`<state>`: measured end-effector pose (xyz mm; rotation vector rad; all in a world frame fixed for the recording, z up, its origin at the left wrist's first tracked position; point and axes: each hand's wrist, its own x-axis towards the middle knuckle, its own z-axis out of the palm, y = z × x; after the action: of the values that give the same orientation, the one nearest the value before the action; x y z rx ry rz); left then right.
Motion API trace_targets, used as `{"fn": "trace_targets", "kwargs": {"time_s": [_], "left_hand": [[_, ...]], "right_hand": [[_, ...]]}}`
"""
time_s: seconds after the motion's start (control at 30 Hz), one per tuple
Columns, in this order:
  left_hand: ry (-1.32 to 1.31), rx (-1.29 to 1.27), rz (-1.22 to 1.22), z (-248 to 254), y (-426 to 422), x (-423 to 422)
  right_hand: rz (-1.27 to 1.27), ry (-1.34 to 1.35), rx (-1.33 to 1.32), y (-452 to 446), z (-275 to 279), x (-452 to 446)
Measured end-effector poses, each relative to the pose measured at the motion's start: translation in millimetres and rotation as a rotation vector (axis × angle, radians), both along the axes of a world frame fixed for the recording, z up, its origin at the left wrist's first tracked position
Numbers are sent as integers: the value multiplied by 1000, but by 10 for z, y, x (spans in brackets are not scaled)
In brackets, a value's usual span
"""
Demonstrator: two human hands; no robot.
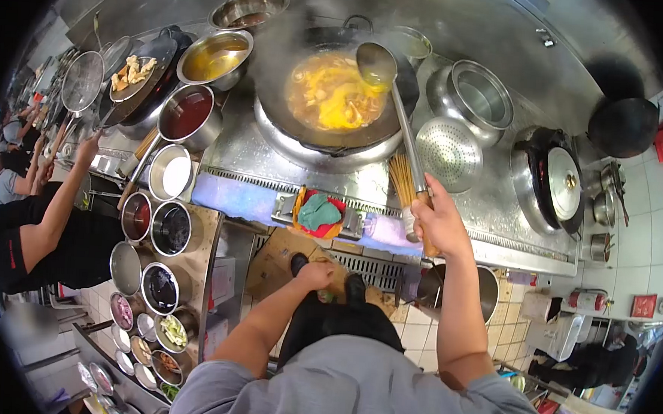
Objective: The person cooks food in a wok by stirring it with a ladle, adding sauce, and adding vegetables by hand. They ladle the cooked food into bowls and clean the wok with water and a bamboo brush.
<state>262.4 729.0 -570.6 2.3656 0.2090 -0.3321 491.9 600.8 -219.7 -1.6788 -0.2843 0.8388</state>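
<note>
My right hand (pixel 440 216) is wrapped round the wooden handle of a long metal ladle (pixel 405 125). The ladle's bowl is over the right part of a wok (pixel 274 91), with some yellowish liquid in it. Steam rises from the wok, where a brown soup (pixel 304 82) bubbles with yellow egg-like streaks (pixel 344 114) across it. My left hand (pixel 316 276) hangs low in front of my body, fingers curled in, with nothing visible in it. Between the left hand and the wok, folded cloths (pixel 320 212) sit at the stove's front edge.
A bamboo brush (pixel 402 182) and a perforated strainer (pixel 448 155) lie right of the wok, near a steel pot (pixel 481 95). Bowls of oil (pixel 216 57) and red liquid (pixel 186 115) stand left. A co-worker's arm (pixel 62 193) works at another wok further left.
</note>
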Motion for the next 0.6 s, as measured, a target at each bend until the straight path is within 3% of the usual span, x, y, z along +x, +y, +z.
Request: {"fn": "trace_targets", "kwargs": {"time_s": [0.03, 0.07, 0.1, 0.17, 0.2, 0.23, 0.3, 0.4, 0.47, 0.6], "left_hand": [[-83, 41, -61, -6, -66, 178], [-329, 75, 5, -11, -131, 311], [-330, 77, -1, -25, -189, 420], [-1, 170, 21, 177, -229, 716], [297, 159, -68, 191, -209, 898], [306, 167, -90, 98, -239, 940], [79, 339, -215, -203, -227, 968], [8, 376, -166, -741, -207, 935], [8, 382, -175, -779, -292, 1010], [-10, 413, -64, -631, -184, 1022]], "right_hand": [[-30, 194, 181, -55, -7, 94], [-10, 370, 409, -91, -130, 219], [-14, 368, 413, -72, -328, 304], [53, -148, -62, 41, -710, 354], [57, -193, -92, 41, -671, 304], [8, 17, 98, -3, -623, 285], [-34, 630, 634, -174, -605, 375], [-129, 645, 565, -207, -937, 398], [-59, 358, 548, -271, -1109, 322], [-149, 223, 489, -1109, -1130, -17]]}}
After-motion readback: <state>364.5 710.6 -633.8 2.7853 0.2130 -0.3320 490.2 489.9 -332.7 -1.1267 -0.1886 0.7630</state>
